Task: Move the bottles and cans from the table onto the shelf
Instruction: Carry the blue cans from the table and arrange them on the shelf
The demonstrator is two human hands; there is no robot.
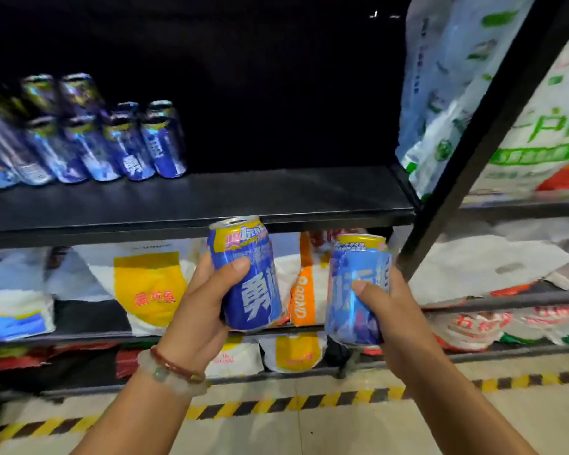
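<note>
**Two cans held just below the shelf, ready to be set down**

Two blue and yellow drink cans are seen from above, each carried in one bare hand in front of a black metal shelf. The left hand [197, 307], which wears two bracelets at the wrist, is wrapped around the left can [245, 274], with the thumb across the front and the fingers hidden behind. The right hand [391, 310] is closed in the same way around the right can [357, 290]. Each grip is clamped firmly on its can. Both cans are tilted slightly, tops leaning away from the viewer, and both are held just under the front edge of the shelf [276, 195]. No table is in view.

On the shelf board, a group of matching cans [112, 139] is already standing in rows at the far left. The board to their right is bare and dark. A black upright post [473, 142] is seen at the right, with printed bags behind it and on the lower tiers.

It is judged that the placing step is about to be done. For a clean result, the cans should be lifted clear of the front edge before being moved inward, so that no rim is caught. They should be brought upright, set down just beside the last standing can, and released only once the base is flat. The row should not be nudged, since slim cans are easily toppled. One can is best placed at a time.
</note>
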